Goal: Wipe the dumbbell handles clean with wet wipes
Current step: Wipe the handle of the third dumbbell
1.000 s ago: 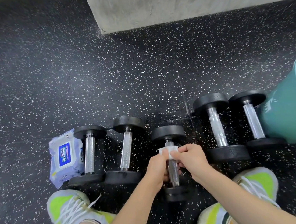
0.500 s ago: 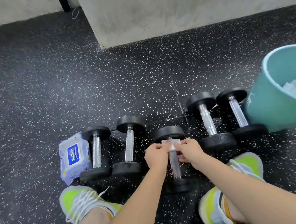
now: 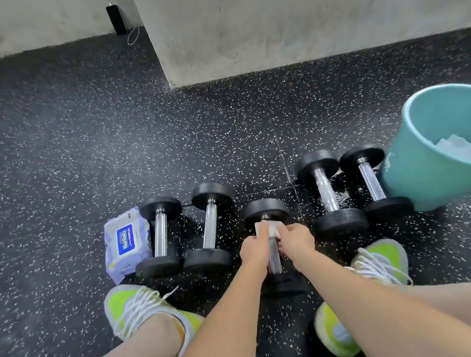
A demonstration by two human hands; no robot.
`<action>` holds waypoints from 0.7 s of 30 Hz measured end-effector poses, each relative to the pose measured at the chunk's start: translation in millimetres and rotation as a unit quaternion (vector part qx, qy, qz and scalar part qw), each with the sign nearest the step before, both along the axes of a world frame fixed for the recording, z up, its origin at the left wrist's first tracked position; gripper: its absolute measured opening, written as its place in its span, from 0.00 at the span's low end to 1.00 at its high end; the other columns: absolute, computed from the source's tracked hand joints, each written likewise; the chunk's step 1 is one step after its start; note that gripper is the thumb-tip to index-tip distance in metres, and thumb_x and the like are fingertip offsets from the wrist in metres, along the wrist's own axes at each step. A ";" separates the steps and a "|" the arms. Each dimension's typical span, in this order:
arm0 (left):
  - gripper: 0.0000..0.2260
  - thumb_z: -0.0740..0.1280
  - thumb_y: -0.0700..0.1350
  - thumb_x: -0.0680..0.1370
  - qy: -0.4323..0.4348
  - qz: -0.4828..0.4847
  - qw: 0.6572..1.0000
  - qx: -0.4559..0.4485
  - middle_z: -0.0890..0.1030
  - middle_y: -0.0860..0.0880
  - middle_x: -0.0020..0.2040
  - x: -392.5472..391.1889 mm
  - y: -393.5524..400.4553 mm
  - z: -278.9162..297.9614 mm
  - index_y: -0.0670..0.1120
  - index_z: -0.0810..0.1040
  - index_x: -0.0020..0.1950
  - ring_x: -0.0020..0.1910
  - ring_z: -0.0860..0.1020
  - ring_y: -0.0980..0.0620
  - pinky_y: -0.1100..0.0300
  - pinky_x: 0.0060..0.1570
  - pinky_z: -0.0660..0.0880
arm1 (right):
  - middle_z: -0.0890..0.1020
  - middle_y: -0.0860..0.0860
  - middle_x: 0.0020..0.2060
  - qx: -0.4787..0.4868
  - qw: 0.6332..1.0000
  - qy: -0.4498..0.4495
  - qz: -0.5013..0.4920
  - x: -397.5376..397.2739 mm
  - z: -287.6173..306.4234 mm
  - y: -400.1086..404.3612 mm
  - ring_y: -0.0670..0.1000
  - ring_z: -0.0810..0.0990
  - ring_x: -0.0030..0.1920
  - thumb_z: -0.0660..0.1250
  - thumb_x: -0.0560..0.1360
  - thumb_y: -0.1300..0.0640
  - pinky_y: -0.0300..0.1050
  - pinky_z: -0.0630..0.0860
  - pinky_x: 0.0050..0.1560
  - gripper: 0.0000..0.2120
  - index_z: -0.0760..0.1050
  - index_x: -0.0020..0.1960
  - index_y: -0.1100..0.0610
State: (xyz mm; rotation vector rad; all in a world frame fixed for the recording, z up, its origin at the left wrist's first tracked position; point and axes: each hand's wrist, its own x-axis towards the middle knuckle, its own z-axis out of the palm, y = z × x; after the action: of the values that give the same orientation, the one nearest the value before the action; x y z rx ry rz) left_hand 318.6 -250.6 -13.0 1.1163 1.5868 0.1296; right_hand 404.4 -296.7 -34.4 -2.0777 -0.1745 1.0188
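With both ends of the wet wipe [image 3: 266,228] pinched, left hand [image 3: 255,249] on one side and right hand [image 3: 295,242] on the other, draped over the far end of the middle dumbbell's handle [image 3: 274,257] just below the far weight head: best to keep the strip taut and wrapped round the bar, not merely laid on top. Worth pulling the ends in turn, shoeshine fashion, to reach the underside, then working down toward the near head [image 3: 284,285]. Risky to tug hard, likely to roll the middle dumbbell [image 3: 267,212] on the speckled floor [image 3: 109,151] or tear the thin sheet. Probably sensible to brace the near head between the shoes.

Further out: two dumbbells [image 3: 187,232] lying to the left, beside the wipe packet [image 3: 126,242], handles apparently not yet done; two more [image 3: 349,189] to the right, just beside the teal bucket [image 3: 420,179] holding a used wipe [image 3: 457,147]. Cannot tell from shine alone which handles are clean.
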 end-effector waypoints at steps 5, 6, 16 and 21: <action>0.21 0.65 0.50 0.77 0.045 -0.049 0.998 0.011 0.81 0.38 0.60 -13.8 4.5 -3.6 0.37 0.78 0.64 0.58 0.81 0.39 0.47 0.59 0.80 | 0.82 0.54 0.51 -0.003 0.994 0.002 0.106 7.3 -10.1 -20.2 0.58 0.82 0.51 0.62 0.72 0.55 0.59 0.80 0.59 0.15 0.77 0.57 0.50; 0.21 0.65 0.47 0.74 0.047 -0.065 0.997 0.012 0.81 0.38 0.60 -17.0 2.3 0.4 0.38 0.78 0.63 0.57 0.81 0.39 0.47 0.58 0.80 | 0.80 0.54 0.49 -0.003 0.990 -0.004 0.142 7.1 0.0 -26.4 0.57 0.80 0.49 0.62 0.72 0.57 0.58 0.80 0.58 0.12 0.75 0.54 0.49; 0.15 0.62 0.44 0.82 0.024 -0.204 0.962 0.179 0.80 0.41 0.63 -59.7 -48.9 64.3 0.41 0.76 0.67 0.63 0.77 0.41 0.59 0.56 0.72 | 0.86 0.53 0.46 0.005 0.959 -0.090 0.269 -11.3 24.0 -48.2 0.59 0.84 0.49 0.61 0.64 0.56 0.53 0.81 0.54 0.14 0.83 0.43 0.46; 0.18 0.63 0.41 0.80 -0.002 -0.203 0.958 0.203 0.81 0.44 0.61 -87.0 -36.8 53.0 0.47 0.75 0.70 0.56 0.79 0.46 0.57 0.53 0.76 | 0.83 0.51 0.51 0.013 0.953 -0.142 0.267 -42.5 90.7 -50.7 0.53 0.81 0.48 0.63 0.76 0.62 0.48 0.80 0.52 0.13 0.80 0.57 0.54</action>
State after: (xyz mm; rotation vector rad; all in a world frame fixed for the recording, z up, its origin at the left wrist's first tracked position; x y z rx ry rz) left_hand 231.7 -287.4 39.9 1.7390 1.3244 0.1887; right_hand 361.8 -347.5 56.3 -2.1949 -0.9330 1.0024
